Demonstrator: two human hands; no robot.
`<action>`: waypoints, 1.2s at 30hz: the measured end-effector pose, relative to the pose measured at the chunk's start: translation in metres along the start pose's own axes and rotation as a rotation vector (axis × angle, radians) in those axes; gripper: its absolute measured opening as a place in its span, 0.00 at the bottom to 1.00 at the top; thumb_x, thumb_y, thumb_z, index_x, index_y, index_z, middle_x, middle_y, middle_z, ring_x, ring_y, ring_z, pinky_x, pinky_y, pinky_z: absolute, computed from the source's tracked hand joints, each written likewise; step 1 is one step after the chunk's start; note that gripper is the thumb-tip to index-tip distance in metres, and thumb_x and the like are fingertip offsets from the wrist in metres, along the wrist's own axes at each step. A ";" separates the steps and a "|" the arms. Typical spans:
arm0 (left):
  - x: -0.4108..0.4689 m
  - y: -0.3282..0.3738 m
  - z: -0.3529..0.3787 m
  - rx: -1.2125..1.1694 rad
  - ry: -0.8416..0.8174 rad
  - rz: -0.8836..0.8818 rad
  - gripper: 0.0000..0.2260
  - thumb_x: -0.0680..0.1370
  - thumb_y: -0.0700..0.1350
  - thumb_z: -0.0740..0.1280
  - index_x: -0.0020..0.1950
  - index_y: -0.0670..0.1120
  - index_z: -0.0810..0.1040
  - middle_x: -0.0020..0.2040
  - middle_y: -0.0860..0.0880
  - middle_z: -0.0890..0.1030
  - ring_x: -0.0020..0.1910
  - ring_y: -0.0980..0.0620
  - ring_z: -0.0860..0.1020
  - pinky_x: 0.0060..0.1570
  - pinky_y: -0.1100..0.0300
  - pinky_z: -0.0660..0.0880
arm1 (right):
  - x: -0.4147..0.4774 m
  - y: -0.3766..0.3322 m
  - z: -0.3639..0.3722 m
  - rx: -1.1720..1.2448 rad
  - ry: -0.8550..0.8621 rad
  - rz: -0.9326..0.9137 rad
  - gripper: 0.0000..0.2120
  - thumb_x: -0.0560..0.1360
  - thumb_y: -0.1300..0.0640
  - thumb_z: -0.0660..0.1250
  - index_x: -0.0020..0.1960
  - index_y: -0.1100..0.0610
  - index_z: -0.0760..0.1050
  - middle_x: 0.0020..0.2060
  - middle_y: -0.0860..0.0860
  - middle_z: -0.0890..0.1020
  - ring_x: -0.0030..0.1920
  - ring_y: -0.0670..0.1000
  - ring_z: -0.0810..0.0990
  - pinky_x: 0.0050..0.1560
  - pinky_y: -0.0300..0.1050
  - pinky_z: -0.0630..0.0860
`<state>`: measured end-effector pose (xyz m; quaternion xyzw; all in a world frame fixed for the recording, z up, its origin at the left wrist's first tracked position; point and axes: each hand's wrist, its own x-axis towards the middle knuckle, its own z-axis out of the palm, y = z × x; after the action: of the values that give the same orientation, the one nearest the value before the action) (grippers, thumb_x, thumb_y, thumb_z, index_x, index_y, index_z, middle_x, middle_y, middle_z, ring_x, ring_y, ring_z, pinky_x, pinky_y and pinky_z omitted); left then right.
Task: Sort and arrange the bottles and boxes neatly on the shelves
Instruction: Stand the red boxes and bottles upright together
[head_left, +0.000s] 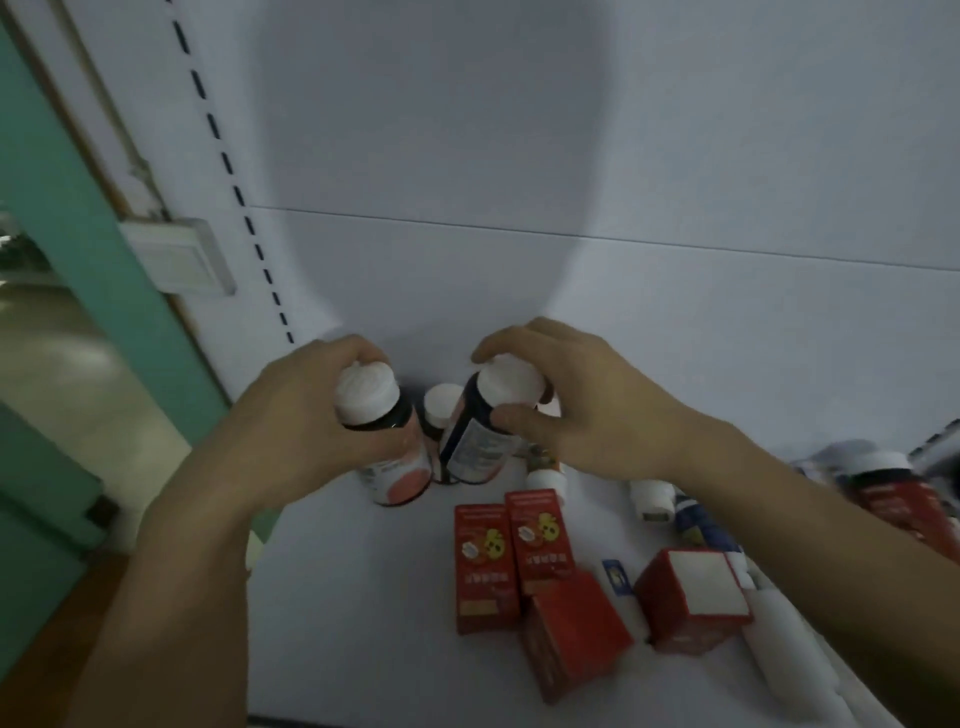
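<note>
Left hand (306, 410) curled round white cap and shoulder of pink-label bottle (400, 462), toward shelf (363, 623) back-left corner. Right hand (582, 410) grips cap of white-label bottle (475, 447), fingers over top, thumb at neck; bottle tilted, just beside pink-label bottle. Small bottle (440, 410) between the two, behind them. Two flat red boxes (485, 566) side by side, touching, mid-shelf. Plain red box (571, 639) and white-faced red box (693, 597) nearer front edge. Red-label bottle (893, 499) toward right edge, blurred.
</note>
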<state>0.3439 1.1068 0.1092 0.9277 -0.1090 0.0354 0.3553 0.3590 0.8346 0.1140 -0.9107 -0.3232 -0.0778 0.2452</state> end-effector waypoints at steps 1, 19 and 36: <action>-0.004 -0.012 -0.005 0.001 -0.033 -0.012 0.21 0.65 0.55 0.82 0.53 0.59 0.77 0.51 0.59 0.79 0.47 0.59 0.79 0.46 0.52 0.79 | 0.007 -0.008 0.009 0.008 -0.022 -0.020 0.20 0.76 0.51 0.72 0.67 0.50 0.74 0.54 0.51 0.78 0.47 0.46 0.75 0.50 0.41 0.74; 0.003 -0.064 0.032 0.105 -0.025 0.143 0.28 0.69 0.64 0.72 0.66 0.59 0.71 0.59 0.57 0.71 0.56 0.55 0.73 0.51 0.56 0.70 | -0.004 0.040 0.032 -0.357 -0.225 0.221 0.17 0.76 0.62 0.69 0.63 0.52 0.75 0.61 0.51 0.76 0.54 0.49 0.75 0.53 0.40 0.70; 0.027 0.052 0.088 0.209 -0.494 0.539 0.16 0.77 0.64 0.63 0.62 0.61 0.73 0.57 0.61 0.74 0.58 0.60 0.73 0.57 0.53 0.74 | -0.062 0.094 0.003 -0.240 -0.280 0.240 0.21 0.73 0.48 0.74 0.64 0.49 0.76 0.64 0.46 0.77 0.63 0.49 0.75 0.63 0.50 0.73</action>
<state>0.3578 1.0057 0.0811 0.8776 -0.4271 -0.0864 0.1999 0.3700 0.7388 0.0552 -0.9672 -0.2320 0.0414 0.0951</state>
